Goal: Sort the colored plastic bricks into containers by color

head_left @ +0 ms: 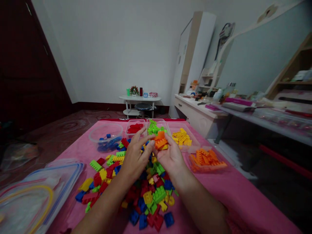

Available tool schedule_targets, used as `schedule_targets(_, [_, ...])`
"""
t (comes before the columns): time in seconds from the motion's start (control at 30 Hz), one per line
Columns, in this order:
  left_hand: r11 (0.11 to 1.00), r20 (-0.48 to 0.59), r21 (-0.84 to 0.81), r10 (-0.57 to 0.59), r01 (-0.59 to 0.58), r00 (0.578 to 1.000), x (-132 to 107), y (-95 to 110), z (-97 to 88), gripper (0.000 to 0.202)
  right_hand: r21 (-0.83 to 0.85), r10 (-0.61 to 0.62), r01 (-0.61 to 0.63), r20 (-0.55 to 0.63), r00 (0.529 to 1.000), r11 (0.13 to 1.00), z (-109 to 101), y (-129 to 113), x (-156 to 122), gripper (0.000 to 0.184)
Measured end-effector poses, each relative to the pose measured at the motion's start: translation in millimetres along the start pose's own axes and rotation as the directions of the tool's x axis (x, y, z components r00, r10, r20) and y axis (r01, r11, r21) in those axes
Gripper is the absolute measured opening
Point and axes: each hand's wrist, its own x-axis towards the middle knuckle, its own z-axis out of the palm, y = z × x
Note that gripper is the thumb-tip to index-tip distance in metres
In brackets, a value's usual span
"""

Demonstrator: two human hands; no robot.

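Loose coloured bricks [148, 198] lie heaped on the pink desk [239, 195] under my wrists. Above them my right hand [170, 158] cradles a clump of orange bricks [160, 141]; my left hand [135, 156] pinches its edge. Light, rigid plastic, probably best gripped by flat sides.

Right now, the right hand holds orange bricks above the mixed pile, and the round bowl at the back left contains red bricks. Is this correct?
Not quite: the head view shows blue bricks in the round bowl, not red. The rest stands: the right hand holds orange bricks above the mixed pile.
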Motion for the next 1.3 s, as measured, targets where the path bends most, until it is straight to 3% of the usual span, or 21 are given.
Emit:
schedule_targets(0.1, [1.0, -0.05, -0.002, -0.011, 0.011, 0.999, 6, -12, -8.3, 0.027, -0.035, -0.042, 0.041, -0.035, 0.998, 0.999, -1, -38, 0, 0.008])
schedule_targets(0.23, [0.998, -0.087, -0.05, -0.053, 0.048, 0.995, 10, -27, -14.0, 0.023, -0.201, -0.216, 0.198, -0.073, 0.974, 0.959, -19, -95, -4, 0.009])
schedule_targets(0.3, [0.994, -0.072, -0.085, -0.073, 0.067, 0.995, 10, -30, -14.4, 0.023, -0.347, -0.312, 0.262, -0.096, 0.945, 0.901, -38, -118, -5, 0.011])
schedule_targets(0.37, [0.991, -0.034, -0.1, -0.096, 0.092, 0.995, 10, -31, -13.4, 0.023, -0.529, -0.45, 0.328, -0.116, 0.886, 0.783, -62, -137, -7, 0.015])
schedule_targets(0.43, [0.99, 0.027, -0.079, -0.117, 0.119, 0.993, 9, -31, -11.3, 0.023, -0.754, -0.528, 0.295, -0.08, 0.846, 0.587, -88, -152, -8, 0.02])
schedule_targets(0.5, [0.991, 0.109, -0.041, -0.119, 0.124, 0.987, 7, -30, -7.9, 0.023, -0.953, -0.566, 0.195, 0.032, 0.824, 0.23, -111, -164, -8, 0.022])
schedule_targets(0.57, [0.995, 0.191, -0.007, -0.099, 0.102, 0.977, 5, -28, -4.3, 0.024, -0.982, -0.513, 0.117, 0.176, 0.84, -0.145, -125, -171, -7, 0.028])
schedule_targets(0.6, [0.997, 0.225, 0.005, -0.082, 0.083, 0.971, 4, -27, -2.8, 0.024, -0.952, -0.475, 0.1, 0.233, 0.849, -0.29, -127, -171, -8, 0.031])
schedule_targets(0.63, [0.998, 0.254, 0.016, -0.066, 0.064, 0.965, 3, -27, -2.1, 0.024, -0.916, -0.439, 0.1, 0.28, 0.854, -0.389, -125, -169, -9, 0.034])
schedule_targets(0.7, [0.998, 0.293, 0.034, -0.053, 0.045, 0.955, 4, -27, -3.3, 0.025, -0.863, -0.373, 0.145, 0.354, 0.858, -0.484, -112, -154, -15, 0.035])
schedule_targets(0.77, [0.997, 0.294, 0.037, -0.082, 0.074, 0.952, 6, -32, -8.7, 0.025, -0.838, -0.27, 0.271, 0.431, 0.861, -0.474, -90, -126, -27, 0.032])
schedule_targets(0.83, [0.99, 0.259, 0.017, -0.138, 0.139, 0.956, 9, -41, -17.5, 0.026, -0.77, -0.096, 0.454, 0.547, 0.832, -0.449, -68, -87, -44, 0.031])
schedule_targets(0.9, [0.98, 0.205, -0.016, -0.193, 0.2, 0.96, 12, -53, -27.8, 0.028, -0.633, 0.108, 0.641, 0.67, 0.735, -0.435, -53, -46, -64, 0.035])
schedule_targets(0.93, [0.975, 0.177, -0.025, -0.214, 0.222, 0.961, 13, -59, -33.0, 0.028, -0.531, 0.251, 0.734, 0.71, 0.658, -0.424, -49, -26, -73, 0.043])
schedule_targets(0.97, [0.971, 0.153, -0.024, -0.233, 0.239, 0.96, 13, -64, -37.9, 0.029, -0.429, 0.381, 0.81, 0.725, 0.573, -0.401, -47, -8, -80, 0.05])
schedule_targets(1.03, [0.964, 0.123, 0.022, -0.266, 0.265, 0.956, 13, -73, -46.2, 0.029, -0.19, 0.603, 0.935, 0.722, 0.339, -0.299, -48, 20, -87, 0.054])
schedule_targets(1.07, [0.96, 0.12, 0.063, -0.278, 0.272, 0.953, 13, -76, -49.4, 0.028, -0.119, 0.654, 0.954, 0.704, 0.276, -0.274, -50, 30, -87, 0.054])
schedule_targets(1.1, [0.955, 0.118, 0.105, -0.288, 0.277, 0.95, 12, -78, -52.0, 0.027, -0.079, 0.677, 0.959, 0.693, 0.248, -0.271, -50, 36, -84, 0.052])
schedule_targets(1.13, [0.95, 0.115, 0.141, -0.296, 0.28, 0.948, 12, -79, -54.0, 0.026, -0.07, 0.672, 0.953, 0.694, 0.258, -0.294, -50, 40, -78, 0.05])
schedule_targets(1.17, [0.945, 0.108, 0.166, -0.301, 0.281, 0.948, 11, -80, -55.6, 0.026, -0.089, 0.65, 0.937, 0.698, 0.3, -0.336, -49, 41, -71, 0.046])
schedule_targets(1.3, [0.939, 0.061, 0.167, -0.314, 0.301, 0.947, 12, -79, -62.1, 0.026, -0.229, 0.439, 0.812, 0.746, 0.5, -0.536, -34, 34, -32, 0.026])
